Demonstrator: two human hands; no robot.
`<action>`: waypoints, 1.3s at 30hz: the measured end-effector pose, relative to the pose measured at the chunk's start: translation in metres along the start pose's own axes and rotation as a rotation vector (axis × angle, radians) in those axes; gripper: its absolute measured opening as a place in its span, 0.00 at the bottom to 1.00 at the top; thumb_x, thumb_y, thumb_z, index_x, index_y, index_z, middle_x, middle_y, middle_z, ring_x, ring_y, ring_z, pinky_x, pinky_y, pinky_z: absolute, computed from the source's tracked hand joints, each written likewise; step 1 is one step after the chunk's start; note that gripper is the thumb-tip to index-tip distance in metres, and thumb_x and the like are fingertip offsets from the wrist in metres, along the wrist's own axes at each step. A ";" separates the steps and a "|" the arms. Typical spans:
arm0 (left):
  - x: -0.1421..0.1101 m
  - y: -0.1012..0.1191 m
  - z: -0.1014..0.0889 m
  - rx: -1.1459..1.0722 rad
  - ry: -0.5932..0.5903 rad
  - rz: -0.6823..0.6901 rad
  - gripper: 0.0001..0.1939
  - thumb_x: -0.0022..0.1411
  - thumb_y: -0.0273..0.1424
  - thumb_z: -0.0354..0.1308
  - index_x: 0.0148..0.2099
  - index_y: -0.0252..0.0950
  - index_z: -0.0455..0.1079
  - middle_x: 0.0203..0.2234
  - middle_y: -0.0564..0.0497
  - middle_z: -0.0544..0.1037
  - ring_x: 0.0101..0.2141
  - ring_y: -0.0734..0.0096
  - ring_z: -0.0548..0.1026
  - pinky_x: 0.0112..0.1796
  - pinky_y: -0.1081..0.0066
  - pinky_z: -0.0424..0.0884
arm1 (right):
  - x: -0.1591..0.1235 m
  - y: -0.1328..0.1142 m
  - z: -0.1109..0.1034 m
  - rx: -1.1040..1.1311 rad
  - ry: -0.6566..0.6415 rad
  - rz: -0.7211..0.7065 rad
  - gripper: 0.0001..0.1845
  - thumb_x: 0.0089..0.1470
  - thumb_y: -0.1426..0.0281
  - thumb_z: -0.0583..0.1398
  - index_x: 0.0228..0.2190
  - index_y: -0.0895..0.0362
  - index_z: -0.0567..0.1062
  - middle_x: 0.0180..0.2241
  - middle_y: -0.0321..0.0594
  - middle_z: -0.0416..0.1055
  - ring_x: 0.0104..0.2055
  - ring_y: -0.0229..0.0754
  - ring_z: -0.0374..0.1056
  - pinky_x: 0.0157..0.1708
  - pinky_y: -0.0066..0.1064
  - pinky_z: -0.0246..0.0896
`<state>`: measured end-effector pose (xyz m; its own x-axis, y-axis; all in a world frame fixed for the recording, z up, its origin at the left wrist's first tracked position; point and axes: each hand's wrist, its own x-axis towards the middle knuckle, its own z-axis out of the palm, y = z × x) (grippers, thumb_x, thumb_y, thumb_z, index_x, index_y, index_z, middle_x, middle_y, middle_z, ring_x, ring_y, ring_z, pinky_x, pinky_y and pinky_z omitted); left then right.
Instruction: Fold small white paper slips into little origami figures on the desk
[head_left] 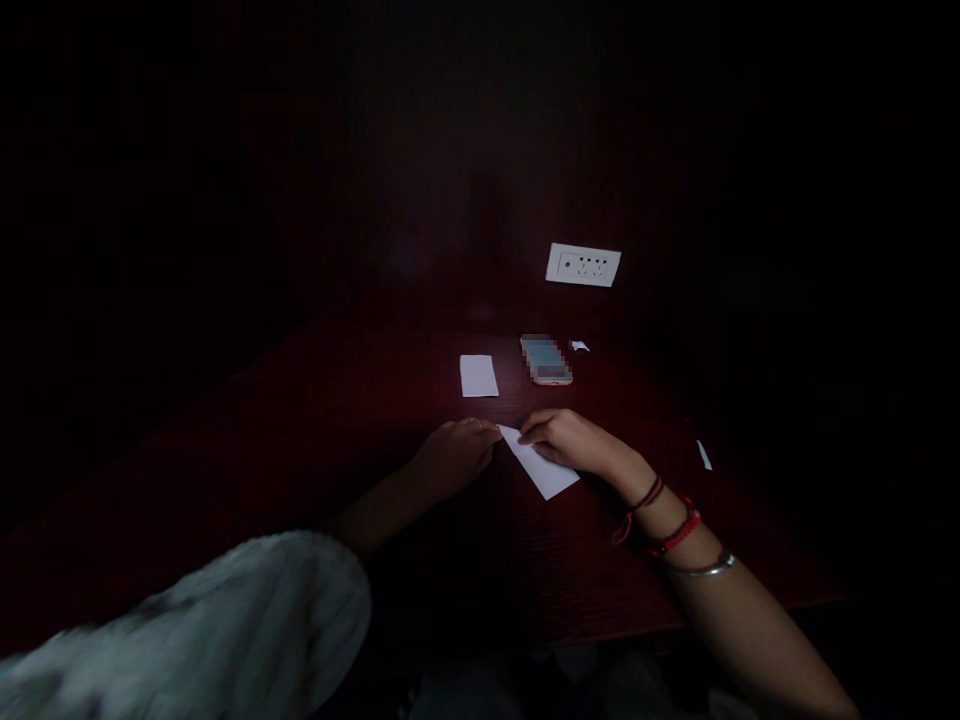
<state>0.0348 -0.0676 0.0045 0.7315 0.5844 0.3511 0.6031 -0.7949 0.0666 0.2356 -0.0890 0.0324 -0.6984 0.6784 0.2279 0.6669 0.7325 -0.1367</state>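
Observation:
A white piece of paper (549, 476) with a pointed corner at its upper left lies on the dark red table. At that pointed corner are the fingertips of my left hand (456, 455), which is closed with its fingers bent; a ring shows on one finger. My right hand (564, 440) is bent over the paper's upper edge, its fingertips pressing the sheet and covering part of it. Just beyond my hands lies another white paper (478, 376), roughly rectangular and apart from both.
A phone (547, 360), its screen blurred, lies beyond my right hand. Beside it is a small white scrap (580, 346), and a thin paper strip (704, 455) lies farther right. A white socket panel (583, 265) sits on the wall behind. The table's edges fade into darkness.

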 end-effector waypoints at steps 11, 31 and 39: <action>0.001 0.004 -0.004 0.028 -0.016 -0.033 0.14 0.56 0.26 0.43 0.44 0.39 0.63 0.39 0.51 0.67 0.39 0.68 0.65 0.39 0.68 0.60 | -0.001 -0.002 -0.009 0.025 -0.014 -0.021 0.14 0.46 0.80 0.52 0.34 0.61 0.72 0.35 0.42 0.68 0.37 0.36 0.64 0.39 0.27 0.58; -0.001 0.012 -0.007 0.060 -0.014 -0.129 0.15 0.55 0.24 0.43 0.45 0.34 0.58 0.40 0.47 0.66 0.40 0.67 0.65 0.38 0.68 0.61 | 0.001 0.002 -0.006 0.031 0.025 -0.055 0.13 0.45 0.81 0.53 0.33 0.61 0.73 0.35 0.42 0.68 0.36 0.36 0.64 0.38 0.26 0.59; 0.001 0.005 0.000 0.059 -0.060 -0.021 0.19 0.56 0.24 0.42 0.50 0.39 0.57 0.48 0.53 0.63 0.47 0.69 0.59 0.44 0.67 0.57 | 0.001 0.002 -0.006 0.056 0.024 -0.065 0.13 0.45 0.81 0.52 0.32 0.61 0.73 0.35 0.42 0.68 0.36 0.35 0.64 0.38 0.26 0.59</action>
<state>0.0384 -0.0714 0.0049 0.7351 0.6113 0.2931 0.6350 -0.7723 0.0179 0.2385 -0.0871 0.0380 -0.7327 0.6285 0.2611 0.6046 0.7772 -0.1744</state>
